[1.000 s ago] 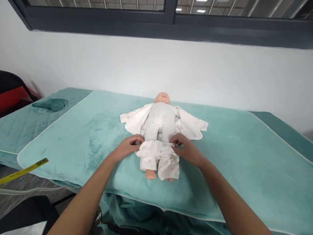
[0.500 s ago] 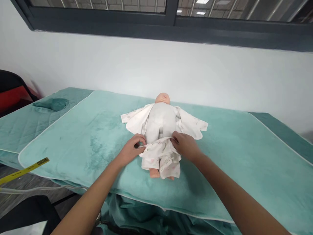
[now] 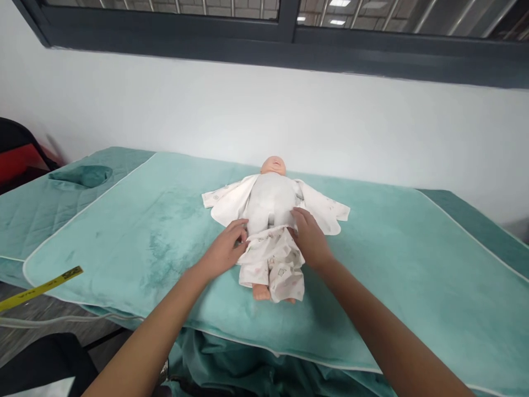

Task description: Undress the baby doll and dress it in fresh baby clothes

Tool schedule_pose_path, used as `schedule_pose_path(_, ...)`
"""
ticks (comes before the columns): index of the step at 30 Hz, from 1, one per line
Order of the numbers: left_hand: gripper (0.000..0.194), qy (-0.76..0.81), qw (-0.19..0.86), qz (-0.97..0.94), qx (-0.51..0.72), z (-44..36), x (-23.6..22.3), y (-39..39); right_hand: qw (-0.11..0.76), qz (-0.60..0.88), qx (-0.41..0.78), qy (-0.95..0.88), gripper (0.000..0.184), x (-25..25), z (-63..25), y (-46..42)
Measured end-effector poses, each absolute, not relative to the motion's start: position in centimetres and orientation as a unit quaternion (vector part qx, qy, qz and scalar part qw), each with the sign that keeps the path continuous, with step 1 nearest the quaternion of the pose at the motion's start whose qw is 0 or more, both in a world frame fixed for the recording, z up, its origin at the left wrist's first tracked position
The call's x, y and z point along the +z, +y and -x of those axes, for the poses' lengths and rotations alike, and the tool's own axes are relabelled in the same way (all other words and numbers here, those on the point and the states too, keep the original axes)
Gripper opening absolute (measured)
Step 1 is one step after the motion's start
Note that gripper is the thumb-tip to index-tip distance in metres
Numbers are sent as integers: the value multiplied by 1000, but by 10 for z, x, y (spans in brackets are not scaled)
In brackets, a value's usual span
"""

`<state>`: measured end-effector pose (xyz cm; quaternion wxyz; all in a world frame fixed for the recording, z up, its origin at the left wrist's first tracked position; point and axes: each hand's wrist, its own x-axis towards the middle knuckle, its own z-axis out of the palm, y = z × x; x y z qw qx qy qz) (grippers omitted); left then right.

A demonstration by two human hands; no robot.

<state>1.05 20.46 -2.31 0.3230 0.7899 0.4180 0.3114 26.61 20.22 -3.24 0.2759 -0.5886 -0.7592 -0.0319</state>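
A baby doll (image 3: 270, 201) lies on its back on a teal blanket (image 3: 136, 237), head toward the wall. An open white printed jacket (image 3: 322, 209) is spread under its torso. White printed trousers (image 3: 273, 262) cover its legs, with the feet showing at the near end. My left hand (image 3: 225, 248) pinches the trousers' waistband at the doll's left hip as seen. At the other hip my right hand (image 3: 309, 237) grips the same waistband, fingers curled over the cloth.
The blanket covers a padded table against a white wall under a dark window frame. A folded teal cloth (image 3: 82, 175) lies at the far left. A yellow tape measure (image 3: 39, 288) sticks out at the lower left. A dark chair (image 3: 16, 149) stands at the left edge.
Both hands have drawn the trousers' waistband up the doll's legs toward its waist. The trousers now reach higher on the torso and the feet show more.
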Motion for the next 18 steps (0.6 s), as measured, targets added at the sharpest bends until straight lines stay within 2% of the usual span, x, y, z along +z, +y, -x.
schedule_pose_path(3, 17, 469, 321, -753, 331, -19, -23, 212, 266, 571, -36, -775, 37, -32, -267, 206)
schedule_pose_path(10, 15, 541, 247, -722, 355, -38, -18, 259, 264, 621, 39, -737, 25, -4, -272, 232)
schedule_pose_path(15, 16, 530, 252, -739, 330, -46, -12, 289, 320, 624, 102, -706, 19, 12, -282, 269)
schedule_pose_path(18, 15, 472, 230, -790, 318, -44, -6, 298, 329, 587, 109, -732, 26, 11, -288, 282)
